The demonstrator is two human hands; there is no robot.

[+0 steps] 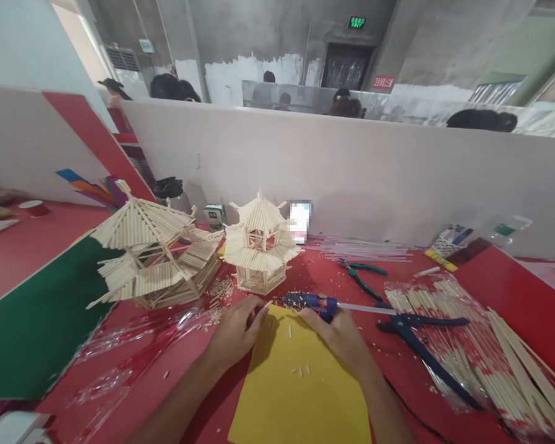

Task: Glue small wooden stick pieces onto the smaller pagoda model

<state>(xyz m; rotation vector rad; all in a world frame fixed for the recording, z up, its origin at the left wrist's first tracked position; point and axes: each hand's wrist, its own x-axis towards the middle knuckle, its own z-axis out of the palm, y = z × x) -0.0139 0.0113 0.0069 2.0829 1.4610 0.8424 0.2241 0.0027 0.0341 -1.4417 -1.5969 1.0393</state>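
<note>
My right hand (pixel 335 336) is wrapped round a blue glue gun (pixel 312 302), its nozzle pointing left and a long clear glue stick (pixel 367 308) coming out of its back. Thumb and fingers of my left hand (pixel 235 330) are pinched on a short pale stick piece (pixel 267 304), close to the nozzle. Under both hands lies a yellow board (pixel 300 394) with several tiny stick bits (pixel 290 332) on it. Just beyond stands a small two-tier stick pavilion (pixel 261 246), upright. To its left is a larger stick pavilion (pixel 152 259), tilted.
Blue cutters (pixel 425 345), green-handled pliers (pixel 363 277) and bagged wooden sticks (pixel 462 345) lie on the right. Clear glue sticks (pixel 365 250) lie along the white partition (pixel 351 166). A green board (pixel 41 327) and plastic wrap (pixel 120 364) are at left. A black cord (pixel 411 410) runs beside my right arm.
</note>
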